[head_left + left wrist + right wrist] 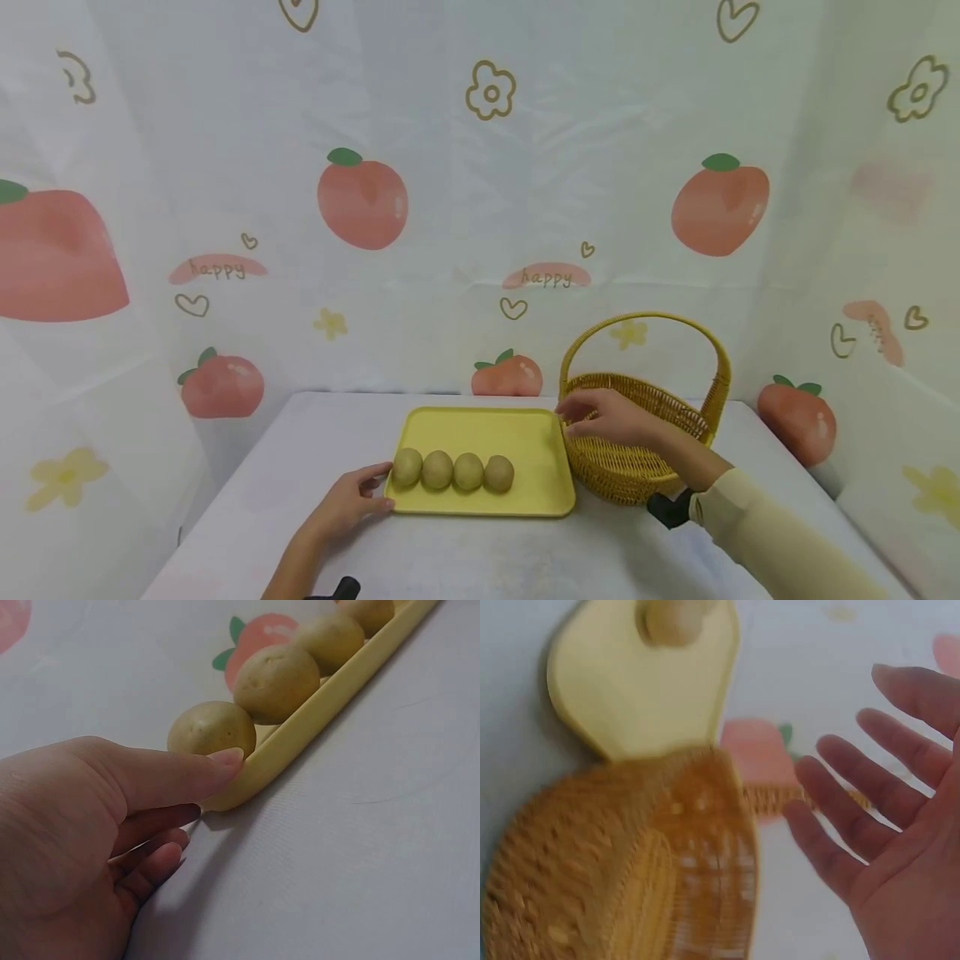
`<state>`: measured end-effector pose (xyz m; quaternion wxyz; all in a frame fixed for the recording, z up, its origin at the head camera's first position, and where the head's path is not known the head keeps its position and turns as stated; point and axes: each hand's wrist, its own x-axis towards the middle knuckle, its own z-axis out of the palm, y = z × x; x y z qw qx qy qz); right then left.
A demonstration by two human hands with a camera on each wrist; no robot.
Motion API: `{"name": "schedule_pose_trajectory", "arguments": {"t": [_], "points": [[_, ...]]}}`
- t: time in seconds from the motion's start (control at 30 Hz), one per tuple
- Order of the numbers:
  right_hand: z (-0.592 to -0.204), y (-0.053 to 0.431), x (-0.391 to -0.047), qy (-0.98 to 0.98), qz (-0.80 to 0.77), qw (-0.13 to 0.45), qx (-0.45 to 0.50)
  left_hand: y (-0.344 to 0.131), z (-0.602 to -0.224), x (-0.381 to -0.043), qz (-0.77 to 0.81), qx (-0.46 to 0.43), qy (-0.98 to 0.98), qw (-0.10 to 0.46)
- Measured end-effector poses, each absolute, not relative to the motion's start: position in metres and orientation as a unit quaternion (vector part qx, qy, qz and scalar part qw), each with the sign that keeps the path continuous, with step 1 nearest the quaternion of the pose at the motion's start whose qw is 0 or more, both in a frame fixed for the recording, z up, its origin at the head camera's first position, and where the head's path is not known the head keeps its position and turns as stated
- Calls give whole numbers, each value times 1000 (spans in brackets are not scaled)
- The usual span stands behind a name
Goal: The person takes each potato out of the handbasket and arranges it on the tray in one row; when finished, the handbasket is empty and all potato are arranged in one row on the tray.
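Note:
Several round, tan potatoes (437,471) sit in a row along the near left part of a yellow tray (536,479). My left hand (347,502) holds the tray's left edge; in the left wrist view its thumb (187,776) lies over the rim, with fingers lower down beside it. The nearest potato (212,729) is right by the thumb. My right hand (611,417) is above the left side of a woven basket (626,487), near the tray's right edge. In the right wrist view its fingers (840,802) are spread and hold nothing.
The basket stands against the tray's right side, its tall arched handle (645,315) rising above it. A white table (480,558) carries both. Printed white cloth (480,192) hangs behind the table and at both sides.

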<state>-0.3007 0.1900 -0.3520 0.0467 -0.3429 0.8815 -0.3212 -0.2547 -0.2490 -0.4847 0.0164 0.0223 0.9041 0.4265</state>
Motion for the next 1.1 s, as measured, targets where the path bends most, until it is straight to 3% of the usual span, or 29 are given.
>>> {"name": "schedule_pose_trajectory", "arguments": {"t": [0.5,1.1], "points": [[-347,253,-327,897,-331,126,-265,-252,-485,-254,433,27,901,14],[-381,302,-331,916,-356,106,-149,-251,-485,-254,429,33,903,4]]}}
